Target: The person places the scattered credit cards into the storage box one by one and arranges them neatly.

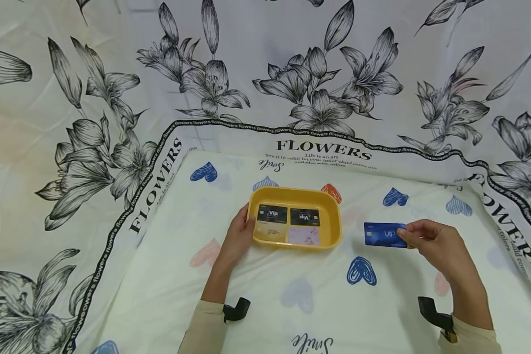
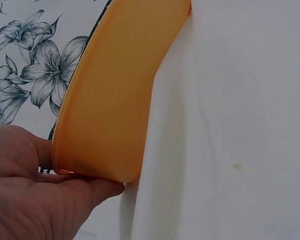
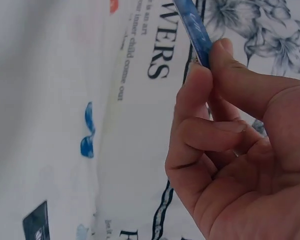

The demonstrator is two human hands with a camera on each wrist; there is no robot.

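Note:
At its left end, a shallow yellow tray (image 1: pixel 332 241) is held by my left hand (image 1: pixel 238 237). The left wrist view shows the thumb and fingers around the tray's end wall (image 2: pixel 107 100). Inside lie two black cards, a left one (image 1: pixel 272 214) and a right one (image 1: pixel 305 217), with a gold card (image 1: pixel 271 231) and a pale pink card (image 1: pixel 303 235) in front of them. To the right of the tray, my right hand (image 1: pixel 442 248) pinches a blue card (image 1: pixel 382 235) by its right end, between thumb and fingertips (image 3: pixel 197 75).
A pale cloth (image 1: pixel 265 285) with printed hearts lies under the tray. Behind it rises a flower-print cloth (image 1: pixel 248 44). Low in the right wrist view, a dark card (image 3: pixel 37 224) shows against the white cloth. Black wrist mounts sit at the left sleeve (image 1: pixel 237 309) and right sleeve (image 1: pixel 434 314).

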